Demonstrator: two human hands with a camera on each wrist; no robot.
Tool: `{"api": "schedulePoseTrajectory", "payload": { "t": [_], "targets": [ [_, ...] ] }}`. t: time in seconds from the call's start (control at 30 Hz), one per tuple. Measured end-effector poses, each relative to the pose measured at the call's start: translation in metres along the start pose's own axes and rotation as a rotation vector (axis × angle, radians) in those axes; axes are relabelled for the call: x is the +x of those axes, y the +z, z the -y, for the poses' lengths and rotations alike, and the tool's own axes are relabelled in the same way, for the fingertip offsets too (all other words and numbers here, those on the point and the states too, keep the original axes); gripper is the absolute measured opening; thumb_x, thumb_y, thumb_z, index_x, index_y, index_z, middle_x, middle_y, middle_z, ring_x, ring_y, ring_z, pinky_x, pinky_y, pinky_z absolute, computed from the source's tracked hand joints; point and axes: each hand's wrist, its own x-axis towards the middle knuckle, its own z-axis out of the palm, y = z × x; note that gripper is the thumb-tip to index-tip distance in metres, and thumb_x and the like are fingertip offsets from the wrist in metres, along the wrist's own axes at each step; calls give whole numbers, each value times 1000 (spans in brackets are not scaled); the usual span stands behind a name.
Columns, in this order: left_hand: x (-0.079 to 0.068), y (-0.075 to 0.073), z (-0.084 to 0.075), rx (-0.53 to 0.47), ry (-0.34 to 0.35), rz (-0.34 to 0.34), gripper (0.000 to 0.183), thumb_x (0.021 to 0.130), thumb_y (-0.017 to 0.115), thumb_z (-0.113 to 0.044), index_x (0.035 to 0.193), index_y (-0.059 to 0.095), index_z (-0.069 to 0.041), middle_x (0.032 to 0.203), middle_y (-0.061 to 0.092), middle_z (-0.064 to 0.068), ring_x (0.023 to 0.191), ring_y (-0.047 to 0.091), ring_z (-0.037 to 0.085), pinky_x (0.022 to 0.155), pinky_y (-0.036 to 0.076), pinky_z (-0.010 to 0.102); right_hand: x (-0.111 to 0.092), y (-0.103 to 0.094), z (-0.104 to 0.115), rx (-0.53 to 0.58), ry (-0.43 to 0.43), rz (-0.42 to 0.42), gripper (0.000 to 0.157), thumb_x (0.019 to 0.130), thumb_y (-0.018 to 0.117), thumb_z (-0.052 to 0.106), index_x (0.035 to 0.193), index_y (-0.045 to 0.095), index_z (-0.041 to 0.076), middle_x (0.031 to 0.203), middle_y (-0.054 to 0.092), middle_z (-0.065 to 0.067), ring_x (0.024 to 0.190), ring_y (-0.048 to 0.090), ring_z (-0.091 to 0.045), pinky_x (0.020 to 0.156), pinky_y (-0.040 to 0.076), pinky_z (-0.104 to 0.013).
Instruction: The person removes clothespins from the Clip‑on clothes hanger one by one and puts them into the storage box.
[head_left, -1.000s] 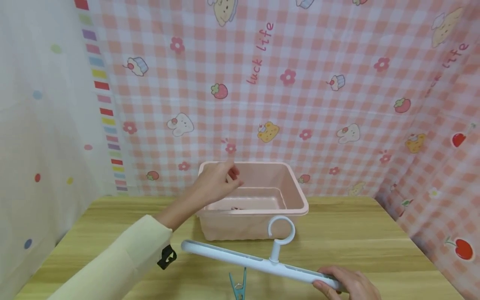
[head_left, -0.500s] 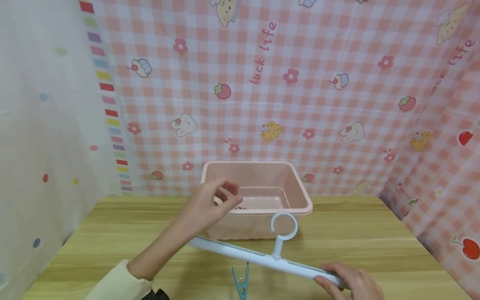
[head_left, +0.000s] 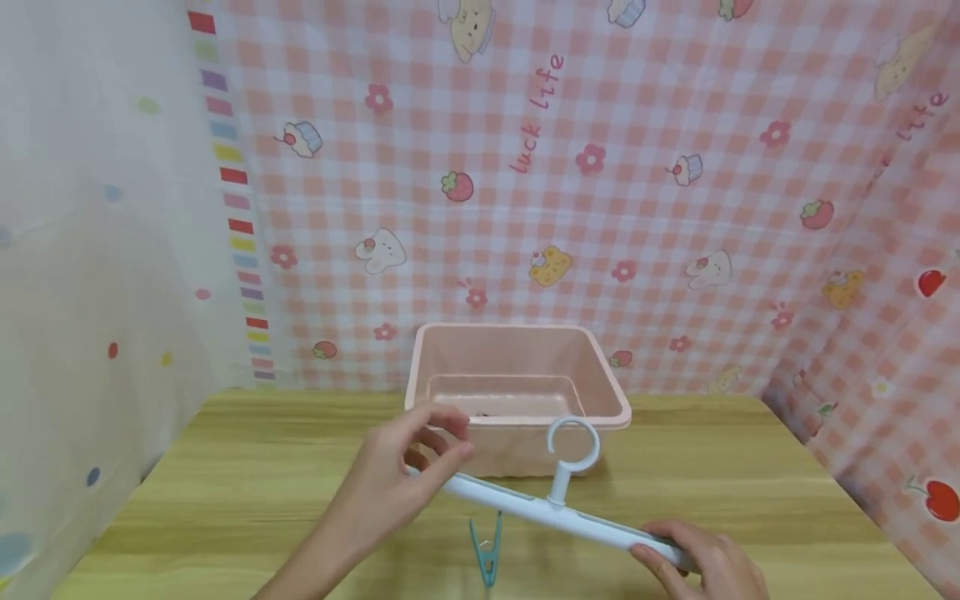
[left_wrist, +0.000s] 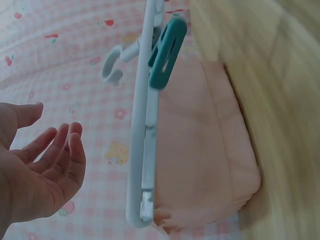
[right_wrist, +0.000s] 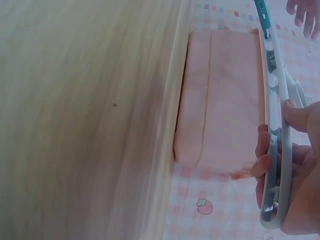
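A pale blue clothes hanger (head_left: 517, 502) with a round hook slants across the front of the head view, its right end lower. My right hand (head_left: 708, 562) grips that right end, thumb on one side and fingers curled round the other in the right wrist view. A teal clothespin (head_left: 487, 554) hangs from the underside of the bar near its middle. My left hand (head_left: 397, 467) overlaps the hanger's left end in the head view. The left wrist view shows this same hand (left_wrist: 47, 172) apart from the bar, fingers loosely bent and holding nothing.
A pink plastic basin (head_left: 517, 422) stands on the wood-grain table (head_left: 697, 467), behind the hanger. Something small and dark (head_left: 483, 415) shows inside it near the front rim. A pink checked cloth (head_left: 480, 225) hangs behind and at the right.
My left hand has drawn back from over the basin, down towards the hanger's left end. The right hand keeps its grip on the hanger. The head view has shifted slightly.
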Motion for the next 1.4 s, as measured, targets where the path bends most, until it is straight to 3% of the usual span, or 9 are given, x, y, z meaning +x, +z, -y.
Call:
{"api": "schedulePoseTrajectory", "payload": {
  "t": [0.2, 0.4, 0.47, 0.63, 0.8, 0.97, 1.13, 1.3, 1.4],
  "targets": [
    [-24, 11, 5, -4, 65, -14, 15, 93, 73, -25, 105, 68, -18, 98, 71, -3, 79, 63, 1, 65, 56, 23, 2, 2, 2, -8, 54, 53, 24, 84, 78, 47, 99, 75, 29, 72, 64, 16, 56, 43, 0, 53, 34, -19],
    [-47, 30, 17, -20, -160, -178, 13, 85, 81, -22, 87, 68, -22, 84, 70, -10, 69, 60, -1, 58, 53, 20, 7, 1, 8, -3, 90, 87, 26, 86, 76, 49, 102, 75, 28, 75, 66, 13, 57, 43, -1, 54, 34, -20],
    [-53, 35, 23, -12, -216, -186, 15, 84, 82, -24, 87, 67, -22, 85, 69, -9, 68, 59, -2, 57, 52, 19, 7, 1, 10, 10, 103, 97, 27, 86, 75, 48, 102, 75, 27, 72, 63, 12, 56, 41, -2, 53, 33, -20],
    [-63, 43, 42, 1, -299, -89, 27, 87, 78, -37, 99, 66, -17, 100, 70, 0, 75, 60, -3, 59, 51, 18, 8, 2, 15, 26, 129, 118, 28, 87, 74, 52, 103, 74, 29, 68, 57, 12, 54, 38, -3, 51, 31, -21],
    [-66, 53, 55, -161, -383, 16, 41, 90, 75, -35, 117, 64, -6, 116, 70, 12, 83, 65, 0, 68, 55, 20, 9, 3, 19, 17, 107, 90, 24, 86, 73, 55, 99, 73, 35, 71, 58, 15, 56, 40, -1, 53, 31, -21],
    [-64, 61, 62, -329, -399, 81, 49, 92, 73, -32, 123, 60, 5, 106, 74, 14, 81, 67, 3, 76, 54, 19, 9, 4, 21, 27, 74, 54, 21, 86, 74, 54, 96, 72, 37, 69, 57, 16, 56, 40, 0, 52, 31, -21],
    [-62, 59, 64, -424, -430, 91, 47, 94, 72, -28, 120, 60, 10, 95, 74, 19, 73, 69, 5, 66, 56, 21, 9, 5, 21, 26, 61, 45, 19, 86, 75, 52, 96, 72, 36, 68, 55, 17, 56, 40, 0, 52, 31, -20],
    [-63, 52, 62, -336, -398, 61, 35, 93, 72, -23, 111, 65, 6, 91, 75, 17, 72, 69, 3, 66, 57, 20, 7, 6, 18, 17, 71, 62, 19, 85, 76, 51, 97, 72, 36, 67, 55, 16, 57, 42, -1, 54, 32, -20],
    [-65, 49, 60, -159, -280, 8, 25, 91, 75, -23, 103, 69, -2, 85, 76, 8, 70, 65, -2, 64, 56, 17, 6, 7, 16, 18, 79, 79, 20, 85, 76, 50, 97, 73, 35, 68, 56, 16, 57, 42, -1, 54, 32, -20]
  ]
}}
